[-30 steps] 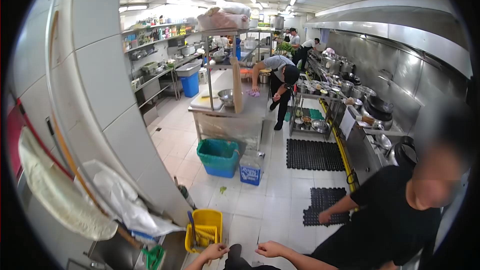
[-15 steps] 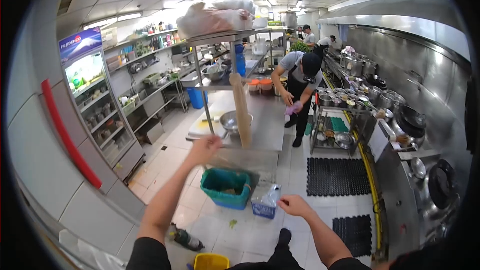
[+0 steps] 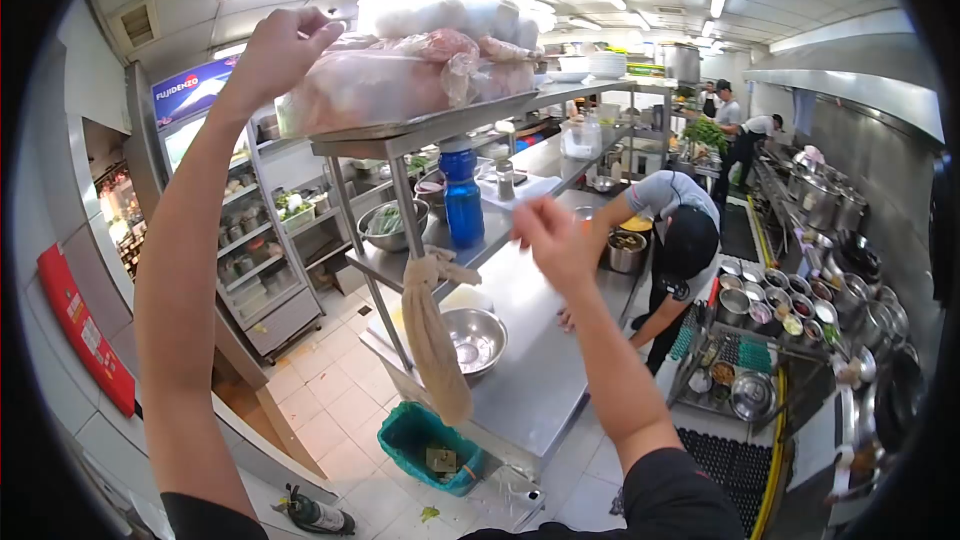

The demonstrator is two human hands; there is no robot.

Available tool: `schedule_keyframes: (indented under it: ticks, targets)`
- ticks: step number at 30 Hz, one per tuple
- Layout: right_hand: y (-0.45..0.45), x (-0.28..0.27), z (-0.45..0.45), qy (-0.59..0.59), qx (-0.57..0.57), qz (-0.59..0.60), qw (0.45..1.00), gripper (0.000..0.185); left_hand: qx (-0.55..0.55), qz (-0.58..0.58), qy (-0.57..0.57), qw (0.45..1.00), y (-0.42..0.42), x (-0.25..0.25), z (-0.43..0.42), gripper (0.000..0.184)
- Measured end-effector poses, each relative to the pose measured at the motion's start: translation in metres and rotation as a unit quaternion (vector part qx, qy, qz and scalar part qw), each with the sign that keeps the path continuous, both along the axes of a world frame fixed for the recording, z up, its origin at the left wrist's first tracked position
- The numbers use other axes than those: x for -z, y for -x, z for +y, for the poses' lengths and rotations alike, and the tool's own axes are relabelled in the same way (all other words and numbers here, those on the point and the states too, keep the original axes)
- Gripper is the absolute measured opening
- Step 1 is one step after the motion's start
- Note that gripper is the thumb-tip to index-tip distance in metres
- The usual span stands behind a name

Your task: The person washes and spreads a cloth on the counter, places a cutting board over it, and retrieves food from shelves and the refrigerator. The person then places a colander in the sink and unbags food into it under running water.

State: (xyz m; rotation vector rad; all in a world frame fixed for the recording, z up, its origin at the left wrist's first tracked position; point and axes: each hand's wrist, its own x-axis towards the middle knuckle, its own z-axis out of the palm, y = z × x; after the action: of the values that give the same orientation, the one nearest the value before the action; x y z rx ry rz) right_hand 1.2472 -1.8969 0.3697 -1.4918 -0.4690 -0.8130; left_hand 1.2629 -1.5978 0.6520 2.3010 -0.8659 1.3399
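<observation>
My left hand (image 3: 285, 55) is raised high at the left, its fingers curled in, just in front of clear plastic bags of pinkish contents (image 3: 380, 90) on the top shelf. Whether it touches them I cannot tell. My right hand (image 3: 555, 245) is lifted over the steel table (image 3: 540, 340), fingers bent together and slightly blurred; what it may hold is hidden. Between my arms a beige cloth (image 3: 432, 340) hangs knotted on the shelf post. Beside the cloth sits a steel bowl (image 3: 475, 340), and a blue bottle (image 3: 461, 198) stands on the middle shelf.
A co-worker (image 3: 680, 230) bends over the table's right side. Below are a green-lined bin (image 3: 430, 450) and a fire extinguisher (image 3: 315, 512). A cart of sauce pots (image 3: 770, 305) stands at right, along the stove line. The glass-door fridge (image 3: 250, 250) is at left.
Both my hands have risen, the left up to the bags on the top shelf. My view has tilted up and come closer to the table. The co-worker has bent lower.
</observation>
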Motion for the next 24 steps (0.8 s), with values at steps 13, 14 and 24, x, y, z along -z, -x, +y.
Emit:
schedule_keyframes:
  ticks: [13, 14, 24]
  targets:
    - [-0.235, -0.26, -0.165, -0.039, 0.117, 0.067, 0.99, 0.028, -0.051, 0.146, 0.184, 0.971, -0.082, -0.043, -0.127, 0.057]
    - [-0.256, -0.274, -0.176, -0.015, 0.135, 0.086, 0.987, 0.035, -0.07, 0.145, 0.201, 0.966, -0.092, -0.052, -0.134, 0.065]
    - [-0.378, -0.329, -0.204, 0.17, -0.198, 0.199, 0.945, 0.038, 0.001, 0.359, 0.39, 0.848, -0.192, -0.137, -0.072, 0.028]
